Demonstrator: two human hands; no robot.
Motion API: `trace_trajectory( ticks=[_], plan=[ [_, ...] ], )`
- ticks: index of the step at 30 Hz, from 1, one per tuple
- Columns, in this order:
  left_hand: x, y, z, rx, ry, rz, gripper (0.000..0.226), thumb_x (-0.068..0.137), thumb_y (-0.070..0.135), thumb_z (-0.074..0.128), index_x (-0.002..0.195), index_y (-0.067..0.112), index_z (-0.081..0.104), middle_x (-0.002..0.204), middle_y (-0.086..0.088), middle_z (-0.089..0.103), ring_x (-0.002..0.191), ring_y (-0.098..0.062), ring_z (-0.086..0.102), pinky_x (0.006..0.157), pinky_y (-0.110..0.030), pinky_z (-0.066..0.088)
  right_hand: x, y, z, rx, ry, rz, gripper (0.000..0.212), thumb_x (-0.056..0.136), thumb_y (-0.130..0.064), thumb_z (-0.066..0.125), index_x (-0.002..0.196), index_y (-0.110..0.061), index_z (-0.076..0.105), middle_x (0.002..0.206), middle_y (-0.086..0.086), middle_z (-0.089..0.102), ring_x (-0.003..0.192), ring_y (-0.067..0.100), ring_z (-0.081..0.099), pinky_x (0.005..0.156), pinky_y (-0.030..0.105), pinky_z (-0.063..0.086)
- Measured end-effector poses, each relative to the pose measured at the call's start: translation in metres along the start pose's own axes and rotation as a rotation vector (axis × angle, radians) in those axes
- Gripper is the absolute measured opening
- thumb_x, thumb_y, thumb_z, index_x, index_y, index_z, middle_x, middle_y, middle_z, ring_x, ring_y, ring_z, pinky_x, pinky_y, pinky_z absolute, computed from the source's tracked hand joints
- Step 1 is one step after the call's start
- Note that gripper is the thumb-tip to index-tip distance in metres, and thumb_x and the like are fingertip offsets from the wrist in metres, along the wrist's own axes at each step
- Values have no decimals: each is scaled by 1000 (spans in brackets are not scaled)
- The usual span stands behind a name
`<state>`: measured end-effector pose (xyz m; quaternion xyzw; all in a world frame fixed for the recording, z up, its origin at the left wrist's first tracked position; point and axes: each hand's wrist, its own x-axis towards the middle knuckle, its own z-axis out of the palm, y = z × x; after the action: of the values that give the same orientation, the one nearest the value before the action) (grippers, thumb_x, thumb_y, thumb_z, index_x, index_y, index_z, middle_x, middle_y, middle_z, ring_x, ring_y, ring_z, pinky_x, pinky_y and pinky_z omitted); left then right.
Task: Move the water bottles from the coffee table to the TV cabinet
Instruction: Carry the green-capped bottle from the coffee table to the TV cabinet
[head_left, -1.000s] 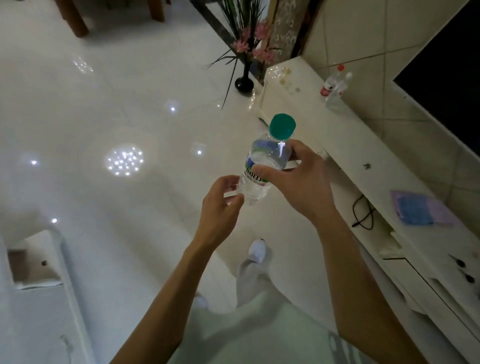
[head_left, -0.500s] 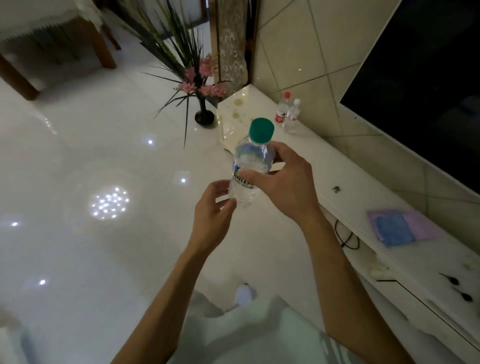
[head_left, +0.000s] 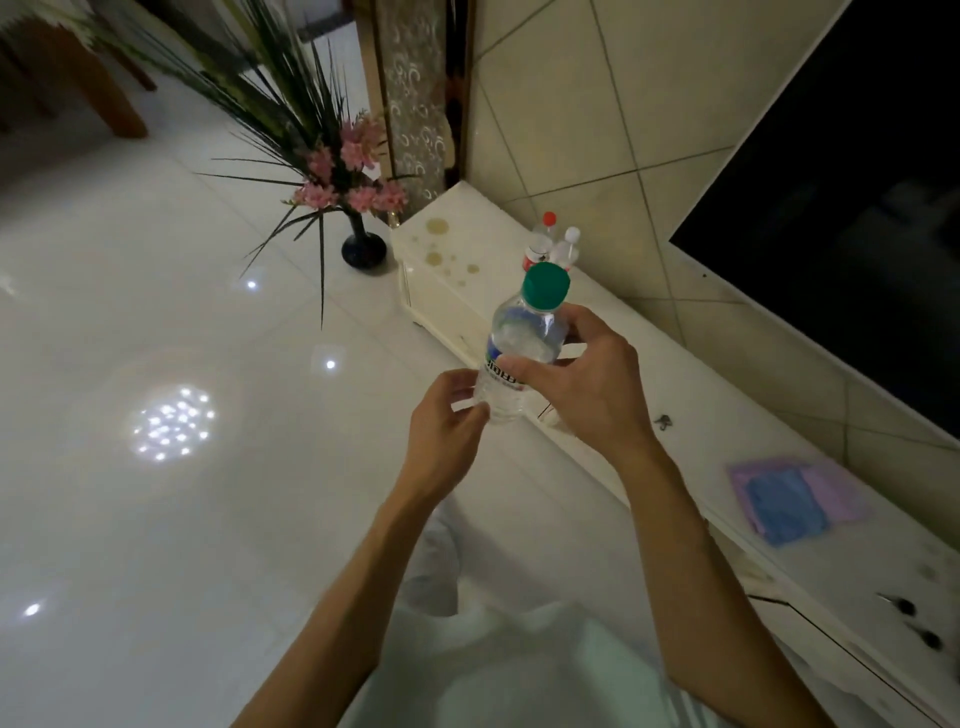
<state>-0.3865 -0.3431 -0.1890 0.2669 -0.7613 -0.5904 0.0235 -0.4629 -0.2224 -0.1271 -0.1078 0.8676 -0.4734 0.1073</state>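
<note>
Right hand: the right hand (head_left: 587, 387) wraps the middle of a clear plastic water bottle with a green screw cap (head_left: 522, 345), thumb across the label, fingers curled behind.
Left hand: the left hand (head_left: 444, 439) pinches the bottle's lower end, fingertips (head_left: 475, 410) touching its base.
Bottle axis: the long axis runs nearly upright, tilted a little, with the green cap up and away from the person and the base down toward the left hand.
Bottle place: it is held in the air, over the front edge of the long white TV cabinet counter (head_left: 691, 395), not resting on it.
Bottle contents: the walls are see-through; how full it is I cannot tell.
On the counter: two small clear bottles, one red-capped (head_left: 542, 240) and one white-capped (head_left: 567, 248), stand side by side near the far end by the wall; a purple and blue folded cloth (head_left: 795, 499) lies flat nearer the person; yellowish stains mark the far end.
Beside the counter: a dark round vase of pink flowers and long green leaves (head_left: 363, 244) stands on the floor.
Room: glossy white tiled floor (head_left: 156, 338) with light reflections, beige tiled wall, a black TV screen (head_left: 857, 218) on the wall.
</note>
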Motion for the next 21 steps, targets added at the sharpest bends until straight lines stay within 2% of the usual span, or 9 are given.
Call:
trace_trajectory(
  ticks=[3,4,7,10,16,21],
  plan=[
    [63,21,-4,-3,-53,-12,34,94,12,55,128,15,52,127,0,59,109,-10,55,74,-6,40,52,-12,2,-26,-2,34,67,68,-41,83,126,-23,54,123,-6,61,104,10,60,80,14,51],
    [81,27,-4,-3,-69,-9,34,94,12,54,128,15,52,129,-1,58,109,-9,54,77,-9,41,68,-15,3,-38,3,39,68,68,-41,83,127,-24,53,125,-6,59,104,9,59,79,11,49],
    [126,47,-4,-10,-119,-16,34,95,12,54,129,14,51,131,-3,57,110,-9,52,88,-22,45,109,-20,7,-39,61,72,70,67,-44,83,128,-25,53,127,-6,59,107,11,61,83,18,53],
    [164,59,-3,0,-158,-44,33,95,13,54,128,13,52,131,-4,58,113,-14,54,93,-27,46,142,-21,10,-53,93,90,69,67,-45,83,126,-26,53,124,-6,60,105,11,61,82,20,53],
    [219,58,14,37,-200,-77,34,91,11,57,124,13,57,125,-3,61,112,-16,58,91,-27,47,194,-2,9,-33,125,196,67,65,-45,84,121,-25,55,118,-6,63,101,12,65,81,24,56],
    [259,61,37,79,-248,-132,36,94,10,55,129,13,54,131,-3,59,110,-12,55,89,-23,44,238,23,11,-60,128,265,67,66,-44,84,122,-24,54,116,-8,61,104,15,63,88,32,56]
  ],
)
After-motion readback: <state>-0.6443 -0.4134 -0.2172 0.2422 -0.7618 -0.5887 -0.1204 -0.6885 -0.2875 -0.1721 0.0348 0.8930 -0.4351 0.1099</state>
